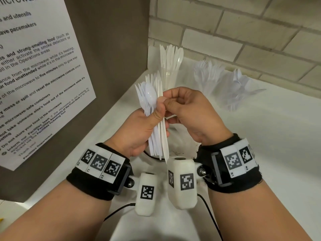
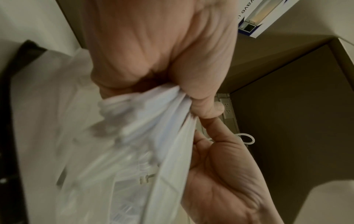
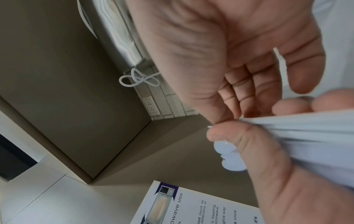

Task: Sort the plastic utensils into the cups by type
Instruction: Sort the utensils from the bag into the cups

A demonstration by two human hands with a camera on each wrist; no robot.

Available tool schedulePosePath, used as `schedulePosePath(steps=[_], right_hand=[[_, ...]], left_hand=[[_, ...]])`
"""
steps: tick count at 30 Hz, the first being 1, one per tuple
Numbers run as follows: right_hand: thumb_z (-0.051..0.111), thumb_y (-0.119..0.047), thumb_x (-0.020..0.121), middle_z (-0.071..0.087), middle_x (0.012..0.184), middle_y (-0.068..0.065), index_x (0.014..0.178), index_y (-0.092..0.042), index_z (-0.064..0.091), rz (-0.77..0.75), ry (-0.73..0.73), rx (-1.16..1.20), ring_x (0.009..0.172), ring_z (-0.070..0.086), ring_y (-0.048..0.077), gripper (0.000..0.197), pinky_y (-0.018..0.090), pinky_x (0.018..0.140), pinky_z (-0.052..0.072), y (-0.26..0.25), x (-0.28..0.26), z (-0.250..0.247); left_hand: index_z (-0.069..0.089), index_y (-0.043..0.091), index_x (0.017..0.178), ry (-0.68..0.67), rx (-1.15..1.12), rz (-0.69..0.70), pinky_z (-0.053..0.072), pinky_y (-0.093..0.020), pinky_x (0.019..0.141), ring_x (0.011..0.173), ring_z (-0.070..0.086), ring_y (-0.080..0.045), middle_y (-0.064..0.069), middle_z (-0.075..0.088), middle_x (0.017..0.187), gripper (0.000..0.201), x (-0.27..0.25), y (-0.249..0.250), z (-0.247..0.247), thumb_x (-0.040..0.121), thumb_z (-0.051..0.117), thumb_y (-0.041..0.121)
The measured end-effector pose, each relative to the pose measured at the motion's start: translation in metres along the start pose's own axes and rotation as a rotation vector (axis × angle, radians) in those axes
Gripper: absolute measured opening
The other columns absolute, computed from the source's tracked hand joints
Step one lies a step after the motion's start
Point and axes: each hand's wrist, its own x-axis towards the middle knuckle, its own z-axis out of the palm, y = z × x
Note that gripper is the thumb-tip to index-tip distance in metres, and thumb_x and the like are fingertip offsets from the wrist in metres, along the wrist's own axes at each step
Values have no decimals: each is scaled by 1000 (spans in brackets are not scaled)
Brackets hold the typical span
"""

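Observation:
My left hand (image 1: 147, 126) grips an upright bundle of white plastic utensils (image 1: 152, 108), a mix of forks, spoons and knives. The thumb and forefinger of my right hand (image 1: 173, 103) pinch a knife (image 1: 162, 94) at the bundle's right edge. Three clear cups stand behind on the counter: one with knives (image 1: 171, 66), one with forks (image 1: 208, 73), one with spoons (image 1: 238, 87). The left wrist view shows my left hand (image 2: 153, 45) wrapped around the blurred bundle (image 2: 134, 128). In the right wrist view my right hand (image 3: 220, 53) meets the bundle (image 3: 316, 136) by the left thumb.
A grey panel with a printed microwave notice (image 1: 40, 80) stands close on the left. A pale brick wall (image 1: 243, 32) runs behind the cups. The white counter (image 1: 260, 136) stretches to the right. Black cables (image 1: 208, 211) trail below my wrists.

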Motion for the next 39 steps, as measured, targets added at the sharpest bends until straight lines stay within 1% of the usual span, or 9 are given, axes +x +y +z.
schedulePosePath(steps=[3, 11, 14, 16, 19, 23, 30, 34, 39], right_hand=[[70, -19, 86, 66, 79, 6, 98, -9, 65, 27, -7, 0, 67, 61, 16, 17, 35, 66, 55, 3, -1, -1], [47, -24, 99, 63, 74, 6, 88, -6, 59, 5, 103, -101, 63, 59, 19, 24, 30, 53, 47, 11, 0, 8], [35, -22, 103, 60, 65, 2, 95, -9, 53, -9, 249, 81, 54, 59, 19, 24, 31, 48, 50, 6, -1, 6], [31, -25, 104, 52, 62, 3, 95, -13, 49, -33, 292, 212, 46, 53, 20, 23, 30, 44, 50, -1, -4, 2], [42, -40, 100, 41, 62, 4, 92, -12, 51, -25, 206, 115, 39, 35, 13, 30, 22, 39, 31, 0, -6, -1], [70, -36, 84, 53, 57, 2, 83, -7, 61, 17, 88, 18, 35, 38, 8, 31, 21, 38, 31, 9, -7, 2], [46, -28, 101, 66, 66, 0, 95, -16, 53, -21, 300, 117, 43, 54, 7, 15, 21, 42, 41, 13, -2, 6], [39, -32, 102, 42, 57, 0, 92, -23, 45, -87, 387, 213, 46, 44, 18, 15, 26, 45, 45, 7, -1, 5], [68, -29, 87, 57, 59, -5, 85, -11, 63, -112, 241, -79, 39, 49, 1, 19, 16, 41, 38, 12, -1, 6]], left_hand=[[70, 18, 71, 8, 25, -38, 53, -26, 53, 52, 59, -14, -3, 60, 58, 38, -3, 2, 4, 57, 65, 53], [68, 13, 97, -12, -14, -82, 57, -28, 59, 68, 70, -18, -8, 72, 80, 39, -6, 3, 9, 73, 56, 41], [74, 25, 90, -27, -3, -97, 57, -29, 56, 67, 70, -21, -10, 70, 85, 28, -7, 2, 8, 75, 56, 41], [70, 19, 90, 1, 50, -97, 58, -30, 57, 63, 68, -18, -6, 68, 77, 31, -7, 0, 7, 74, 57, 42], [60, 10, 80, 45, 79, -108, 57, -31, 57, 56, 64, -16, -4, 61, 66, 34, -5, -4, 6, 69, 62, 42], [60, 10, 80, 13, 72, -116, 54, -26, 55, 52, 58, -12, -2, 58, 63, 34, -5, -5, 7, 70, 61, 42], [69, 16, 92, -5, -24, -158, 59, -34, 65, 69, 69, -22, -7, 71, 78, 30, -3, -6, 1, 81, 57, 41], [59, 11, 81, 66, 22, -180, 57, -31, 58, 54, 61, -16, -5, 65, 69, 28, -1, -8, -3, 85, 58, 39], [61, 14, 90, 36, -26, -184, 46, -30, 61, 55, 48, -13, -2, 49, 64, 32, -1, -11, -3, 78, 59, 43]])
